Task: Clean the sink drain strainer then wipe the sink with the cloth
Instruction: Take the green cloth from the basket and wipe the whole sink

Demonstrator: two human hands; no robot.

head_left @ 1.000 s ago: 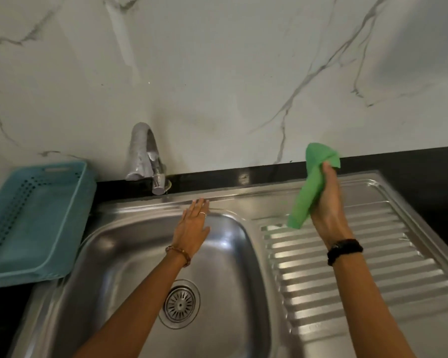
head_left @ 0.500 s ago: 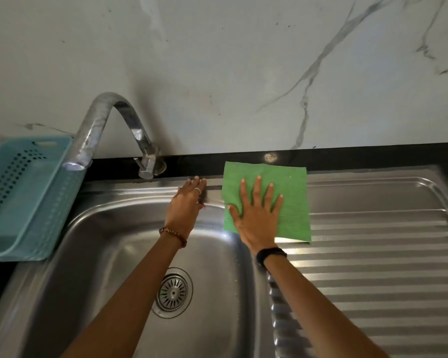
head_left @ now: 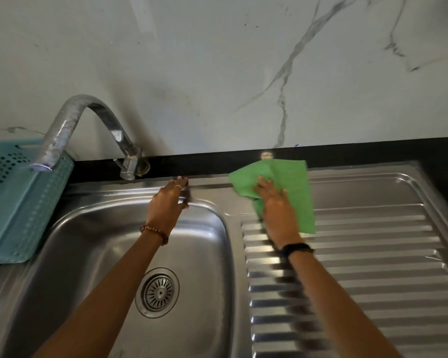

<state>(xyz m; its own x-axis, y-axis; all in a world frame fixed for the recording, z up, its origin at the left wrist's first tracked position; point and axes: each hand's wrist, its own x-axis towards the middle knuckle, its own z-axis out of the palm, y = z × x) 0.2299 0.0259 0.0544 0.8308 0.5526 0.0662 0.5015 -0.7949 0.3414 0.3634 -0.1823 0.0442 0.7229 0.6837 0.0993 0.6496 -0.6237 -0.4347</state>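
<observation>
Cloth, thin and green, is lying partly bunched on the steel sink top, at the back edge just behind the ribbed draining board and to the right of the basin. The right hand is pressing down on its left half with the fingers spread flat, gathering a fold under the palm; nothing is being pinched. The left hand is resting on the back rim of the sink, fingers together and bent over the edge, holding nothing.

The cloth looks light, limp and slightly textured, so it will probably crumple and slide easily over wet steel; a flat palm near its middle should be keeping it spread better than a grip at one corner. The sink is brushed stainless steel, smooth and glossy, with a rounded rectangular basin and raised parallel ridges on the board where the cloth may be catching.

The drain strainer, a round slotted metal disc, is sitting seated in the basin floor and looks clean. A curved chrome tap is standing at the back left corner, beside a perforated blue plastic basket. A veined marble-look wall is rising behind.
</observation>
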